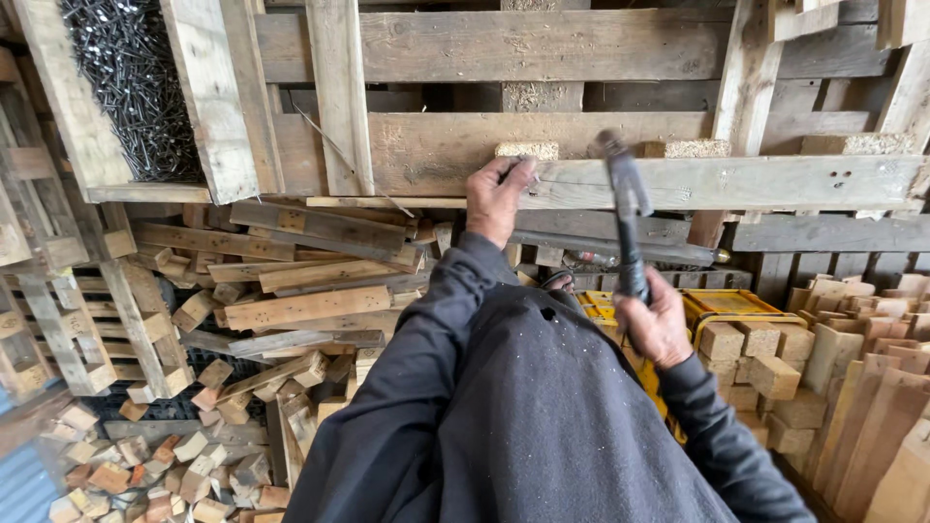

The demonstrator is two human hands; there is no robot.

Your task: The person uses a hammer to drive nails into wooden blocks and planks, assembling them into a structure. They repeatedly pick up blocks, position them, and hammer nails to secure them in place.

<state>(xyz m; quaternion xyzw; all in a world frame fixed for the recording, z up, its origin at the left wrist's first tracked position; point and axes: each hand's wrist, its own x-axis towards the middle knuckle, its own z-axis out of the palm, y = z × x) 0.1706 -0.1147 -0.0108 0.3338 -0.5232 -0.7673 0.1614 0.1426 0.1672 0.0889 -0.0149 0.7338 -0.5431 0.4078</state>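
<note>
the hammer (625, 208) head is blurred; whatever the left hand (496, 199) fingertips pinch on the plank (736, 182) is too small to tell.

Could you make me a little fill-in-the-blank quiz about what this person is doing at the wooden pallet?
1. The right hand holds a ____ by its handle, head raised.
2. The left hand rests on a horizontal ____ of the pallet.
3. The wooden box at upper left is full of dark metal ____.
4. Loose wooden blocks lie piled at lower ____.

Missing words: hammer; board; nails; left
</note>
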